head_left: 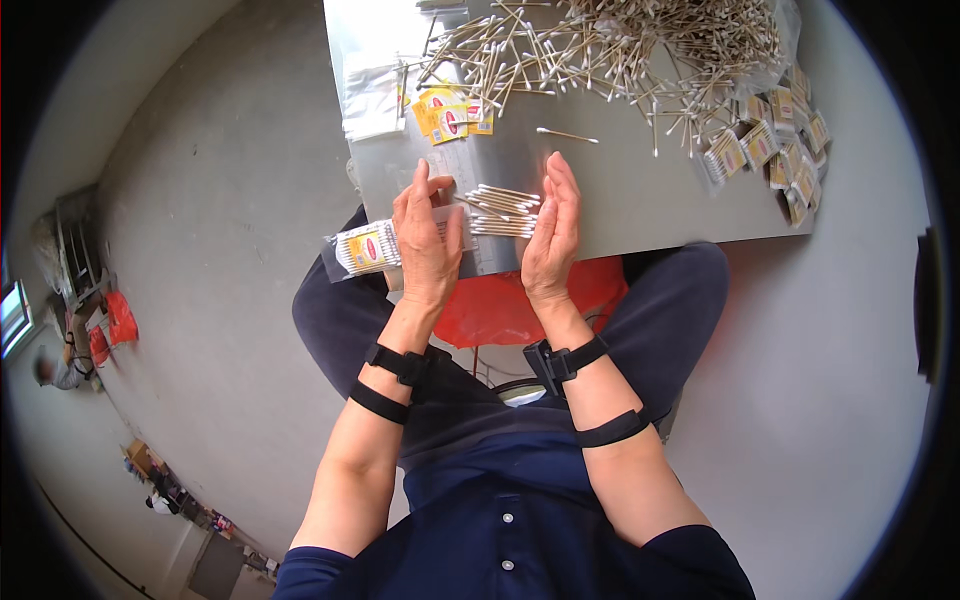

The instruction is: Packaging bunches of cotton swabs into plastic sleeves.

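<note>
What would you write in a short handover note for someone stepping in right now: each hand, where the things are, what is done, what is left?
Left hand: open, resting on a clear bag beside the small bundle of cotton swabs.
Right hand: open, palm squaring the bundle's other end.
Done: filled packs stacked at the table's right; one filled pack at the left edge.
Left: big loose swab pile, yellow labels, empty bags.

- Both bare forearms reach forward from the body, each with two dark straps, one at the wrist and one further up the arm.
- The left hand [428,240] lies palm down, fingers together and extended, thumb out to the side.
- The right hand [552,232] stands on its edge, palm facing the left hand, fingers straight and pressed together.
</note>
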The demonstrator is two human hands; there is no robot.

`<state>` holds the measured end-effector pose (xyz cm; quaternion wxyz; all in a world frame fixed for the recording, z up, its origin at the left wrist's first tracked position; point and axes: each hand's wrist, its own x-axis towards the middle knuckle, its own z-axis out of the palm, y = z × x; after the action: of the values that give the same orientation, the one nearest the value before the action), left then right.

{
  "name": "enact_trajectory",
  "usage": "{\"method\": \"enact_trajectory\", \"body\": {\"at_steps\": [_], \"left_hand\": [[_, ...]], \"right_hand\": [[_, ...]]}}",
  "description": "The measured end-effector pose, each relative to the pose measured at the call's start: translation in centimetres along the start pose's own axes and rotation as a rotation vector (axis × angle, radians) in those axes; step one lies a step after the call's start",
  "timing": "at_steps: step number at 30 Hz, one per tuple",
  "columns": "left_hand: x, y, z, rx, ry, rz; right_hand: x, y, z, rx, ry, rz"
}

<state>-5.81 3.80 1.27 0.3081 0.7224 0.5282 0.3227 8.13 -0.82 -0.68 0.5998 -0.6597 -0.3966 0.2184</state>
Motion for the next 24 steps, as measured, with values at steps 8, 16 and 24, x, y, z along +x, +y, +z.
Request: {"method": "enact_trajectory", "body": {"at_steps": [8,16,24], "left_hand": [[-0.1,-0.2,0.0,0.178,-0.038,0.115],[0.2,0.2,0.6,0.129,-0.087,0.166],[1.4,-0.3,0.0,0.144,-0.161,0.331]], "right_hand": [[0.1,-0.2,-0.3,-0.007,-0.042,0.001],[0.1,-0.2,-0.4,-0.052,-0.053,-0.016],[0.2,0.0,-0.4,0.002,-0.069,0.002]]}}
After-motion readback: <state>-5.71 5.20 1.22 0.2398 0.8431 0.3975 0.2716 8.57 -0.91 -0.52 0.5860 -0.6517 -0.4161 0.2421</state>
